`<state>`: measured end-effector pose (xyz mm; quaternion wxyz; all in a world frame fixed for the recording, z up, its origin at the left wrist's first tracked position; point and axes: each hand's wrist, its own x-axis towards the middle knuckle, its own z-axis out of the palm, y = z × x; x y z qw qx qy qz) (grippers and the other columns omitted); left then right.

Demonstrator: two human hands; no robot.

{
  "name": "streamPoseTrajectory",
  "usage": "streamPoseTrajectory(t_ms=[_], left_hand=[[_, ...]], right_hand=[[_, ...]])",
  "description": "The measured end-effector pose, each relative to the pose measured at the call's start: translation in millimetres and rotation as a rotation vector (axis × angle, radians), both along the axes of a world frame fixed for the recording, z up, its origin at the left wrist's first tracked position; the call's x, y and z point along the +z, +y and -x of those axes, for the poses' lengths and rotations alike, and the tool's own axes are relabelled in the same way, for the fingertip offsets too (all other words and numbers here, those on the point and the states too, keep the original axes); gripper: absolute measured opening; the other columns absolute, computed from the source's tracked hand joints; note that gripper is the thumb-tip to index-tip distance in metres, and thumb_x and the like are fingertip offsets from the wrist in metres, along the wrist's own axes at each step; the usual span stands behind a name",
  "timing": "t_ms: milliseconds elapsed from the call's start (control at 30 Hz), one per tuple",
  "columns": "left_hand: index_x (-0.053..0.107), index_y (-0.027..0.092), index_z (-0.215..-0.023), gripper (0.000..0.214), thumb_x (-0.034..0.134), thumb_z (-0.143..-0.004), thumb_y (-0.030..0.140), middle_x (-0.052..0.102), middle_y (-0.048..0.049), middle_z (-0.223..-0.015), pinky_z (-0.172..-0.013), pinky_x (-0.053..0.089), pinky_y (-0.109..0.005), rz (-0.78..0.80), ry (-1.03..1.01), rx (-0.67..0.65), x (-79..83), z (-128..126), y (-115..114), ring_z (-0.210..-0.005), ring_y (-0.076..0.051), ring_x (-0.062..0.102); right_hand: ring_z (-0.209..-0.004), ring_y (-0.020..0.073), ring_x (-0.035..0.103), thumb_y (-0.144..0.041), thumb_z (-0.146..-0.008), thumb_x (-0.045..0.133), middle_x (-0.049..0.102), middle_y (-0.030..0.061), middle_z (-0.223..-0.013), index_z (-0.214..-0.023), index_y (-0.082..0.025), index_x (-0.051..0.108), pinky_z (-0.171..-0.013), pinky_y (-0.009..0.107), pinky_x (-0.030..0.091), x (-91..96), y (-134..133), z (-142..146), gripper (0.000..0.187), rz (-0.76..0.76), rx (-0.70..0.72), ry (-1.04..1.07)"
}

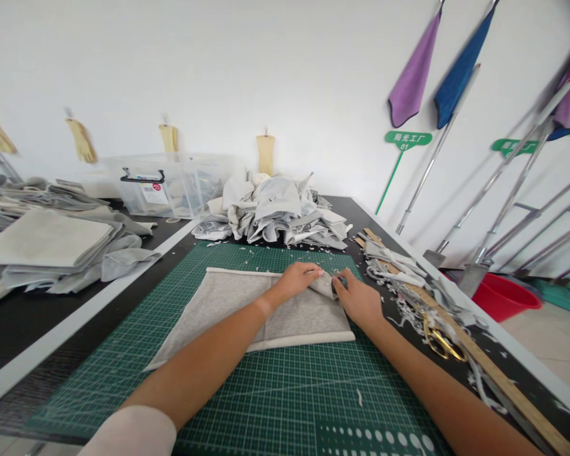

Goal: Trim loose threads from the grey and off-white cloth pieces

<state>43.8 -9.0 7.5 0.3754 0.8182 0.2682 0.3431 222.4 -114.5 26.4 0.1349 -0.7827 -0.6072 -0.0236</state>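
A grey fabric piece (247, 294) with pale edge bands lies on the green cutting mat (285, 386). Its far right corner is lifted and folded back between my hands. My left hand (294, 280) pinches the fabric's far edge, thumb and fingers closed on it. Just to the right, my right hand (358, 297) is closed around a small dark tool (341, 280) held against the raised corner. Fingers hide most of that tool, so its kind cannot be made out.
Piled fabric scraps (280, 209) sit behind the mat, beside a clear plastic bin (156, 190). Stacked fabric (52, 240) lies left. Gold-handled scissors (441, 342), trimmings and a wooden ruler (484, 367) line the right edge. A red bucket (503, 297) stands beyond the table.
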Motion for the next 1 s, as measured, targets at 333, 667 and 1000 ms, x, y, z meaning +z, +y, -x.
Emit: streamPoseTrajectory(t_ms=[333,667,1000], left_hand=[[0.064,0.016,-0.077,0.047,0.041,-0.101,0.050,0.062,0.0007,-0.070,-0.065,0.037,-0.024,-0.175,0.038,0.051,9.3,1,-13,-0.069,-0.013,0.054],[0.065,0.018,-0.093,0.039,0.035,-0.104,0.040,0.070,-0.0033,-0.091,-0.074,0.042,-0.025,-0.241,0.089,-0.021,25.0,-1,-24,-0.083,-0.016,0.061],[0.068,0.024,-0.109,0.028,0.044,-0.100,0.035,0.074,-0.0058,-0.105,-0.082,0.046,-0.029,-0.424,0.336,0.115,59.5,12,-30,-0.096,-0.023,0.067]], right_hand=[[-0.099,0.0253,0.061,-0.041,-0.100,0.044,0.066,0.0088,-0.102,-0.106,-0.022,0.064,-0.083,0.033,0.039,0.0,2,-4,0.028,-0.211,0.132,-0.028],[-0.072,0.0200,0.061,-0.053,-0.100,0.040,0.067,-0.0001,-0.078,-0.099,-0.026,0.066,-0.067,0.029,0.041,13.7,-2,3,0.037,-0.216,0.361,0.415],[-0.075,0.0203,0.062,-0.054,-0.099,0.039,0.068,0.0003,-0.077,-0.099,-0.024,0.069,-0.071,0.028,0.045,34.4,-6,2,0.043,-0.262,0.324,0.520]])
